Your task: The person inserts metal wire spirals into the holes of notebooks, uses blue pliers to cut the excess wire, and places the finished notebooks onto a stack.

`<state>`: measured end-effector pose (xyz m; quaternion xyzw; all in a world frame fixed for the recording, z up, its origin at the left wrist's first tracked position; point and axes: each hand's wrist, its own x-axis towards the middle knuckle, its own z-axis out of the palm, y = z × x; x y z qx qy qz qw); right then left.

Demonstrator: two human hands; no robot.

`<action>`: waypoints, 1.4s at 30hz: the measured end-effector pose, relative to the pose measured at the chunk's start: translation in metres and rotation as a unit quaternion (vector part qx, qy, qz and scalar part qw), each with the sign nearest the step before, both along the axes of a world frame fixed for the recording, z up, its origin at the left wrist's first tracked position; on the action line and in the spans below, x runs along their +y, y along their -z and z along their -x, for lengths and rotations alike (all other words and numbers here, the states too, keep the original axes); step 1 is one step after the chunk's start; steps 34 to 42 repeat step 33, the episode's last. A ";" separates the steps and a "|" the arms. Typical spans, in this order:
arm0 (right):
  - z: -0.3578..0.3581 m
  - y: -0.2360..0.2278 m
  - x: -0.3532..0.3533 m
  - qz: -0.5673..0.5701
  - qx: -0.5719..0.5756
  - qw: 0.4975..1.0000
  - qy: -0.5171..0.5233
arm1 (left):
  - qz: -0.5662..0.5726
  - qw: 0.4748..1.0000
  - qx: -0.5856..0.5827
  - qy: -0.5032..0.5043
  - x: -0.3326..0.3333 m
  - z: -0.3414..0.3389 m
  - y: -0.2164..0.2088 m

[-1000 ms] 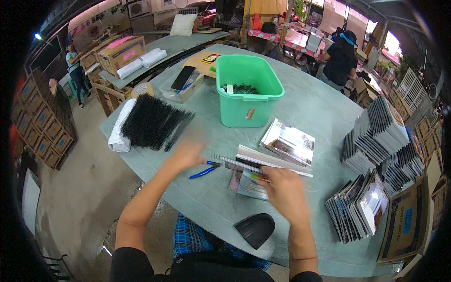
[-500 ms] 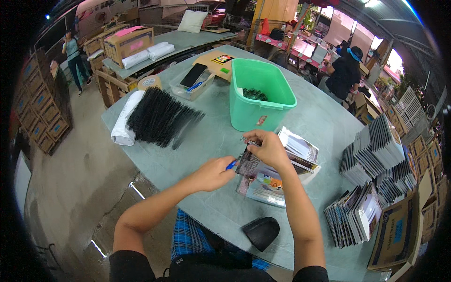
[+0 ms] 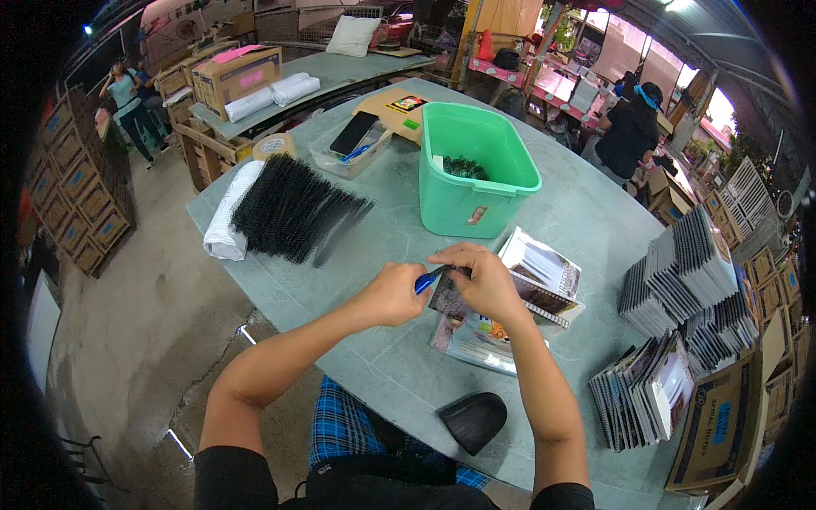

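Gripping a blue-handled tool (image 3: pixel 427 279) in the closed left hand (image 3: pixel 393 293) against a notebook (image 3: pixel 455 297) pinched by the right hand (image 3: pixel 484 280) above the table (image 3: pixel 586 221); risk: tool slipping, bending the binding.

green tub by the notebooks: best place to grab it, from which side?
Probably the green tub by its rolled rim, hooked on the two short ends from above. It stands upright and open-topped, its walls taper smoothly, and the rim is bare; the spiral notebook lies close by its near side.
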<state>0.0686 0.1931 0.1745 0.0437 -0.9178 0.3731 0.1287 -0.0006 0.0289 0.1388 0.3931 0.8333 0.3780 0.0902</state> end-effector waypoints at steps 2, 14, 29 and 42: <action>-0.001 0.001 -0.003 -0.011 0.027 0.998 0.054 | 0.007 1.000 0.009 -0.001 -0.003 0.000 0.004; -0.003 0.015 0.000 -0.075 0.083 0.987 0.116 | 0.113 0.992 0.048 0.028 0.003 -0.012 0.003; -0.067 0.002 0.013 -0.276 0.083 0.938 0.193 | 0.083 0.994 0.062 -0.045 -0.053 0.027 0.107; -0.100 0.104 0.003 -0.564 0.186 0.780 0.199 | 0.138 0.972 0.173 -0.084 -0.036 0.034 0.119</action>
